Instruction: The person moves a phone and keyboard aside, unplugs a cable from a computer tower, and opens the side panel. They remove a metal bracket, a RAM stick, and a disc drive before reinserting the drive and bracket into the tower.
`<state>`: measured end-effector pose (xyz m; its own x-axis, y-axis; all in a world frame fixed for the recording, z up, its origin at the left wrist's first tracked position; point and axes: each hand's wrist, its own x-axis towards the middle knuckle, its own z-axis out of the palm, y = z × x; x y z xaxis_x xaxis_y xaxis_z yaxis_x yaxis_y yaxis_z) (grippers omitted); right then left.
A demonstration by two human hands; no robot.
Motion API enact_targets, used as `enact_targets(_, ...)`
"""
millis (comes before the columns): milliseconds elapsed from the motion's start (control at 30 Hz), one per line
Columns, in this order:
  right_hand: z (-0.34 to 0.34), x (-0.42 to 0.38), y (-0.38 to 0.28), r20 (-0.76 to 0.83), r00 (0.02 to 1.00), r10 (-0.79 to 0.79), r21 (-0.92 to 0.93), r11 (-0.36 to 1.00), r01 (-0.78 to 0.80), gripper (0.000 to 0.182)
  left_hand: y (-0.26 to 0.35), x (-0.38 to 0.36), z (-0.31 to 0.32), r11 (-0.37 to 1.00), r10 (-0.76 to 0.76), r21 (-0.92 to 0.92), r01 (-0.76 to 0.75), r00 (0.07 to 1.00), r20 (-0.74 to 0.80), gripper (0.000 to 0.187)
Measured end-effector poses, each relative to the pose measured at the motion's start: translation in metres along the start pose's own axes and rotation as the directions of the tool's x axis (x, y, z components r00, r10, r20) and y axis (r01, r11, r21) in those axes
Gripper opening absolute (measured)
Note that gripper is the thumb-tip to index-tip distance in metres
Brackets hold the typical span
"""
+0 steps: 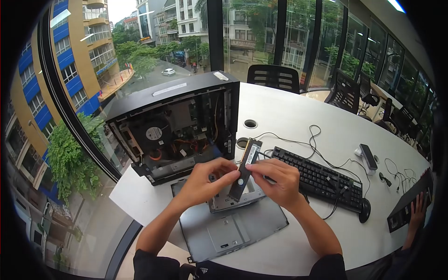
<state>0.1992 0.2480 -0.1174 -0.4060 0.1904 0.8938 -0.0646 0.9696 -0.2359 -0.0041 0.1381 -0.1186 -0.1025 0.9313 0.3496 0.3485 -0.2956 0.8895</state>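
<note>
Between my two hands is a RAM stick (239, 187), a long dark module with white labels and a gold edge, tilted upright above the table. My left hand (209, 181) pinches its left edge with thumb and fingers. On the other side, my right hand (278, 179) grips it near the middle, fingertips over the label. Behind my left hand stands an open black computer case (177, 87), its fan (154, 133) and wiring exposed. Below my hands, a metal bracket-like part (238, 205) rests on a grey side panel (200, 233).
A black keyboard (317, 175) lies to the right, with a mouse (365, 211) and loose cables around it. Farther right, another person's hand (418, 208) touches a black box-shaped device (400, 212). Chairs (274, 78) stand beyond the white table (284, 109); windows line the left and back.
</note>
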Motion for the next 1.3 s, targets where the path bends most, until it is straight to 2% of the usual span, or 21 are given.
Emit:
enact_targets(33, 0.004, 0.000, -0.001, -0.009, 1.000, 0.000, -0.002, 1.000, 0.000, 0.027, -0.008, 0.004, -0.001, 0.985, -0.105, -0.125, 0.120, 0.987, 0.118, 0.027)
enact_targets(133, 0.009, -0.001, 0.005, 0.039, 0.998, 0.041, 0.035, 0.999, -0.042, 0.029, -0.023, 0.003, -0.003, 0.938, -0.107, -0.308, 0.156, 0.980, 0.169, 0.025)
enact_targets(167, 0.011, -0.001, 0.006, 0.075, 0.995, 0.060, 0.058, 0.996, -0.064, 0.030, -0.028, 0.005, -0.005, 0.945, -0.084, -0.301, 0.126, 0.985, 0.149, 0.022)
enact_targets(267, 0.026, -0.001, -0.001, 0.095, 0.895, 0.436, 0.305, 0.843, -0.443, 0.035, -0.044, 0.001, -0.009, 0.948, -0.063, -0.308, 0.079, 0.996, 0.060, 0.016)
enact_targets(333, 0.032, 0.001, 0.001, 0.137, 0.835, 0.534, 0.350, 0.762, -0.545, 0.038, -0.049, 0.004, -0.011, 0.937, -0.084, -0.340, 0.081, 0.996, 0.006, 0.017)
enact_targets(433, 0.040, 0.003, 0.004, 0.147, 0.783, 0.604, 0.315, 0.722, -0.616, 0.035, -0.056, 0.005, -0.009, 0.953, -0.089, -0.294, 0.070, 0.995, -0.051, 0.017)
enact_targets(467, 0.041, 0.004, 0.006, 0.221, 0.733, 0.644, 0.335, 0.655, -0.677, 0.034, -0.058, 0.005, -0.010, 0.961, -0.079, -0.271, 0.059, 0.995, -0.066, 0.016)
enact_targets(533, 0.039, 0.006, 0.009, 0.365, 0.616, 0.698, 0.355, 0.507, -0.785, 0.033, -0.053, 0.003, -0.012, 0.997, -0.002, -0.083, -0.009, 0.992, -0.128, 0.018)
enact_targets(567, 0.037, 0.008, 0.008, 0.413, 0.554, 0.723, 0.437, 0.377, -0.817, 0.033, -0.048, 0.003, -0.013, 0.998, 0.054, 0.023, -0.051, 0.985, -0.163, 0.018)
enact_targets(600, 0.038, 0.008, 0.010, 0.428, 0.560, 0.709, 0.473, 0.352, -0.808, 0.034, -0.045, 0.002, -0.013, 0.988, 0.112, 0.129, -0.089, 0.975, -0.190, 0.019)
enact_targets(667, 0.041, 0.006, 0.012, 0.457, 0.574, 0.680, 0.539, 0.301, -0.787, 0.036, -0.043, 0.001, -0.016, 0.999, 0.004, 0.033, 0.003, 0.978, -0.208, 0.021)
enact_targets(700, 0.043, 0.006, 0.010, 0.451, 0.568, 0.688, 0.492, 0.339, -0.801, 0.037, -0.043, 0.000, -0.017, 0.999, -0.052, -0.017, 0.050, 0.975, -0.214, 0.022)
enact_targets(800, 0.042, 0.013, 0.003, 0.513, 0.435, 0.740, 0.551, 0.105, -0.828, 0.034, -0.051, 0.003, -0.014, 0.980, 0.196, 0.082, -0.181, 0.947, -0.255, 0.020)
enact_targets(900, 0.040, 0.009, 0.009, 0.627, 0.371, 0.685, 0.490, 0.024, -0.872, 0.031, -0.045, 0.001, -0.014, 0.976, 0.200, 0.132, -0.173, 0.953, -0.229, 0.019)
enact_targets(1033, 0.043, 0.000, 0.016, 0.624, 0.435, 0.649, 0.486, 0.114, -0.866, 0.032, -0.045, 0.002, -0.012, 0.985, 0.174, 0.024, -0.173, 0.952, -0.251, 0.019)
enact_targets(1200, 0.044, 0.001, 0.012, 0.608, 0.463, 0.644, 0.476, 0.170, -0.863, 0.034, -0.056, 0.004, -0.013, 0.989, 0.099, -0.079, -0.122, 0.964, -0.246, 0.023)
enact_targets(1300, 0.046, 0.000, 0.011, 0.579, 0.477, 0.661, 0.468, 0.209, -0.858, 0.035, -0.053, 0.005, -0.010, 0.957, 0.032, -0.273, -0.102, 0.968, -0.248, 0.030)
